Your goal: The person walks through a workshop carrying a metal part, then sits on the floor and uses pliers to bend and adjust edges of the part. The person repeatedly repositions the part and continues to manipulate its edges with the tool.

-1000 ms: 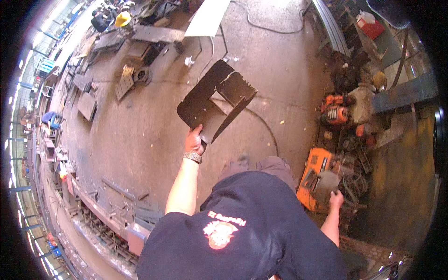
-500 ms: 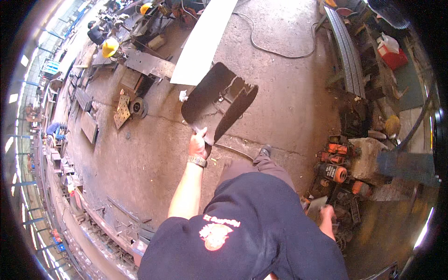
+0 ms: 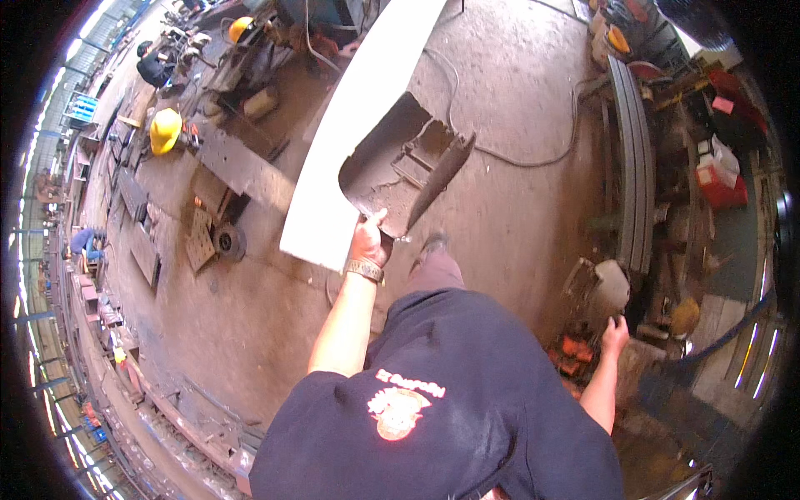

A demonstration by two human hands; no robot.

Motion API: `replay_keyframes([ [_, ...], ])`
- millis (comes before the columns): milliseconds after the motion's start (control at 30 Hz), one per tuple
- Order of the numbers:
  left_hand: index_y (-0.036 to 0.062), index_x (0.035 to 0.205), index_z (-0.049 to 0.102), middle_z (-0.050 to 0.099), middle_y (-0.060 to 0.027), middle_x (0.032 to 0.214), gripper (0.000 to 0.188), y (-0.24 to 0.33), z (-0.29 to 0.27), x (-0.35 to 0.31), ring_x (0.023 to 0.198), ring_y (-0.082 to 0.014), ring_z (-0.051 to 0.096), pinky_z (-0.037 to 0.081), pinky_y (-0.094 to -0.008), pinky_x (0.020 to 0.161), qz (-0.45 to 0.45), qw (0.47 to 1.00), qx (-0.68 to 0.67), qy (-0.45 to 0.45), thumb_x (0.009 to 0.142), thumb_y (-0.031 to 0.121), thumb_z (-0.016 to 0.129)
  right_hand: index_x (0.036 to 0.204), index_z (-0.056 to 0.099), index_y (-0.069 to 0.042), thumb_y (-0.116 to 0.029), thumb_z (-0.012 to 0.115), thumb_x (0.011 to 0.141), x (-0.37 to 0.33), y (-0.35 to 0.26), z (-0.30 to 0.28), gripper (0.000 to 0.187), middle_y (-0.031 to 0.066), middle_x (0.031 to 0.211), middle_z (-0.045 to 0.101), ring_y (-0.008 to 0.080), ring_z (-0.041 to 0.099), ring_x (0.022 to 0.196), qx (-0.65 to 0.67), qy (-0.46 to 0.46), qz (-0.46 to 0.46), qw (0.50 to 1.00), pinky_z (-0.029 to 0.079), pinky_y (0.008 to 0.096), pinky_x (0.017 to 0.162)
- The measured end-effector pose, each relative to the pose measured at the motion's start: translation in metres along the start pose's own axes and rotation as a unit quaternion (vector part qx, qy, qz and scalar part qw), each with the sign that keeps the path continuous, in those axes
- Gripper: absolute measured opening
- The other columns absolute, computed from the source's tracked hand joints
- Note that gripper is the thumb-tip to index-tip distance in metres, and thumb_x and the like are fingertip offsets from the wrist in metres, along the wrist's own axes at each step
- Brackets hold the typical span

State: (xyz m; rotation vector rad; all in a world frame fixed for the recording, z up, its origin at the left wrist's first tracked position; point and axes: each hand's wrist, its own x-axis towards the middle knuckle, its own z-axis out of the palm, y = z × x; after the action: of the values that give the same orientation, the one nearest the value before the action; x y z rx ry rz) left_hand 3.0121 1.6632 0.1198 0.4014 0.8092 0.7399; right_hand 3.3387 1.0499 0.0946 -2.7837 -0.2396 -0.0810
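My left hand (image 3: 368, 240) grips the near edge of a dark, curved welding shield (image 3: 387, 179) and holds it out in front of me. Its hollow inner side faces up, with a small rectangular frame inside. A watch circles my left wrist. Off to the right, my right hand (image 3: 615, 335) is closed at the near end of a pale grey, flat piece with a rounded outline (image 3: 611, 285). Its kind is unclear. My foot (image 3: 434, 243) shows below the shield.
A bright white strip (image 3: 333, 167), sunlight or a sheet, runs beyond the shield. Metal plates (image 3: 242, 171), a round wheel-like part (image 3: 228, 241) and a yellow hard hat (image 3: 166, 131) lie left. A cable (image 3: 533, 162) crosses the floor. Long metal channels (image 3: 629, 167) stand right. People work far left.
I have moved forward over the floor, and my feet have shifted. My right hand has swung forward and outward with the grey piece. The welding shield stays in my left hand, slightly turned.
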Motion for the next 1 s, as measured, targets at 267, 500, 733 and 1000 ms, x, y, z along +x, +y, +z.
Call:
replay_keyframes([
  [267,0.0055,0.137,0.049,0.062,-0.0106,0.129,0.049,0.066,0.169,0.191,0.117,-0.0274,0.062,0.051,-0.0429,0.103,0.045,0.992,0.089,-0.075,0.09,-0.007,0.058,0.107,0.071,-0.003,-0.02,0.075,0.085,0.095,-0.056,0.033,0.028,0.019,0.102,0.073,0.0371,0.07,0.095,-0.1,-0.138,0.14,0.975,0.053,0.0441,0.084],
  [500,0.0059,0.139,0.048,0.061,-0.0103,0.131,0.053,0.052,0.283,0.375,0.119,-0.0271,0.061,0.05,-0.0429,0.105,0.03,0.997,0.044,-0.061,0.09,-0.009,0.057,0.114,0.074,-0.006,-0.02,0.079,0.082,0.204,-0.096,0.101,0.035,0.0207,0.117,0.071,0.0362,0.066,0.114,-0.173,-0.298,0.266,0.9,0.051,0.0435,0.098],
  [733,0.0019,0.135,0.051,0.063,-0.0117,0.128,0.045,0.051,0.44,0.506,0.117,-0.0272,0.062,0.048,-0.0422,0.105,0.084,0.992,0.096,-0.023,0.091,-0.003,0.057,0.116,0.073,-0.007,-0.022,0.077,0.086,0.485,-0.206,0.135,0.034,0.0196,0.115,0.071,0.0363,0.067,0.11,-0.154,-0.276,0.212,0.925,0.052,0.0434,0.095],
  [1000,0.0036,0.134,0.054,0.064,-0.0058,0.122,0.047,0.05,0.589,0.674,0.111,-0.0203,0.061,0.046,-0.0358,0.101,0.125,0.982,0.135,-0.034,0.088,-0.004,0.061,0.114,0.068,-0.001,-0.016,0.069,0.09,0.819,-0.341,0.173,0.027,0.0216,0.108,0.072,0.0351,0.07,0.1,0.037,-0.096,0.067,0.992,0.052,0.0408,0.086],
])
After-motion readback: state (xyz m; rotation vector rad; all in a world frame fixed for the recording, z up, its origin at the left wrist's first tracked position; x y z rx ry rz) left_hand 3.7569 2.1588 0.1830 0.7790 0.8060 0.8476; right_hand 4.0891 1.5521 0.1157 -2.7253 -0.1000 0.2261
